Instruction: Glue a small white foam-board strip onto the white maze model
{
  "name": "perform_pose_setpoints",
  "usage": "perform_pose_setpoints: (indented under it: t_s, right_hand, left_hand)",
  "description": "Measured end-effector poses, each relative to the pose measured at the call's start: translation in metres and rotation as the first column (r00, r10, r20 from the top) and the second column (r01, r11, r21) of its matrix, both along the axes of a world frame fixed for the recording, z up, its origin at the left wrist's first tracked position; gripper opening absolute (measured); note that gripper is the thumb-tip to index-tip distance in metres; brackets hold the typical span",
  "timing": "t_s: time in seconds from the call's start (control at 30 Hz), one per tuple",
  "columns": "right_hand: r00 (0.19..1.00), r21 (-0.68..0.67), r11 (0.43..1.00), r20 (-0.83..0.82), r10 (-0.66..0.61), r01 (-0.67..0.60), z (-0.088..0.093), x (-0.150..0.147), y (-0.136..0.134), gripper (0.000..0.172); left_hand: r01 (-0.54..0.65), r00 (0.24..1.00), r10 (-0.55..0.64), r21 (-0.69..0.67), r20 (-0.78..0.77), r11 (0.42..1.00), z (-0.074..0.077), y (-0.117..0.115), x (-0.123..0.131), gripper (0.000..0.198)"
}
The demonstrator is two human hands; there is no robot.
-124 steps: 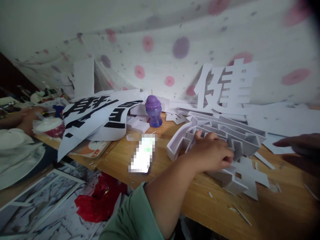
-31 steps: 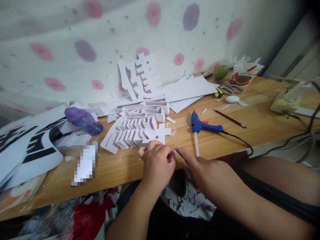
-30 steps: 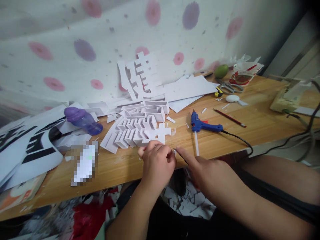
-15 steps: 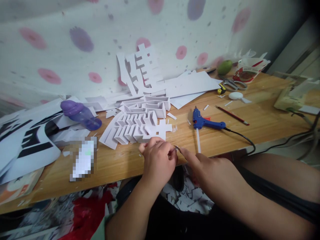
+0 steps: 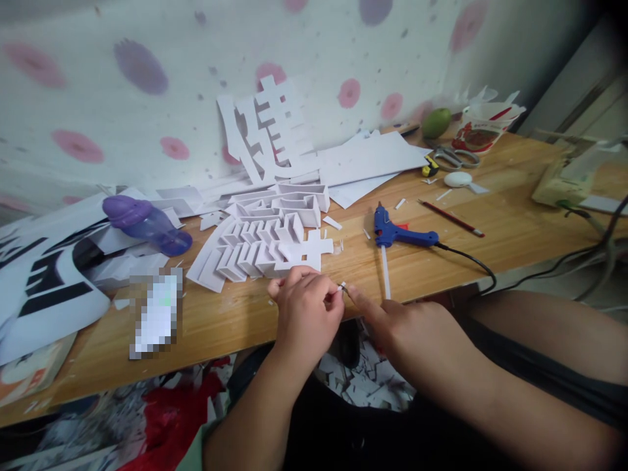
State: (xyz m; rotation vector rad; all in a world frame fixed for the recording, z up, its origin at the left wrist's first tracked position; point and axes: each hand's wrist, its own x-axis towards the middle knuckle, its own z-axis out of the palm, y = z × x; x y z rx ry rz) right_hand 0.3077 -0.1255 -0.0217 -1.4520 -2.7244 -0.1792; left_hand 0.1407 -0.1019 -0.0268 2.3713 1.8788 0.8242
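Behind the strip (image 5: 342,286) near the surface's (image 5: 216,320) front edge, the walled frame (image 5: 260,239) lies left, the glue gun (image 5: 405,235) right.

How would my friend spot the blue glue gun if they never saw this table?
On the wooden table, find the white shape with many little walls. To its right lies the blue glue gun, nozzle toward the patterned curtain. Its chunky blue body, red trigger and black cord set it apart from the thin pencil nearby.
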Motion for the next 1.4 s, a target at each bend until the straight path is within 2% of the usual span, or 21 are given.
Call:
perform_pose_setpoints:
  t_s: [0.53,1.07,1.23,1.33,1.4]
  right_hand:
    - [0.992,-0.129,0.992,0.125,0.004,0.013,-0.003,-0.011,0.008,0.053]
    - [0.999,-0.251,0.967,-0.039,0.029,-0.038,0.007,-0.012,0.013,0.047]
    - [0.998,-0.275,0.962,-0.066,-0.011,-0.008,0.012,-0.009,0.017,0.034]
    - [0.994,-0.275,0.961,-0.09,-0.053,0.026,0.008,-0.008,0.017,0.029]
    - [0.989,-0.258,0.964,-0.115,-0.088,0.056,0.005,-0.007,0.016,0.032]
  left_hand:
    - [-0.025,1.0,0.026,0.029,-0.018,0.999,-0.002,0.002,-0.002,0.017]
    - [-0.085,0.996,0.085,-0.009,0.003,0.996,-0.001,0.006,-0.004,0.014]
    - [-0.106,0.994,0.105,0.019,0.017,0.994,-0.003,0.002,-0.006,0.015]
    - [-0.1,0.99,0.097,0.029,0.104,0.995,-0.006,-0.002,-0.013,0.015]
    - [-0.089,0.977,0.085,0.016,0.195,0.996,-0.008,-0.006,-0.021,0.014]
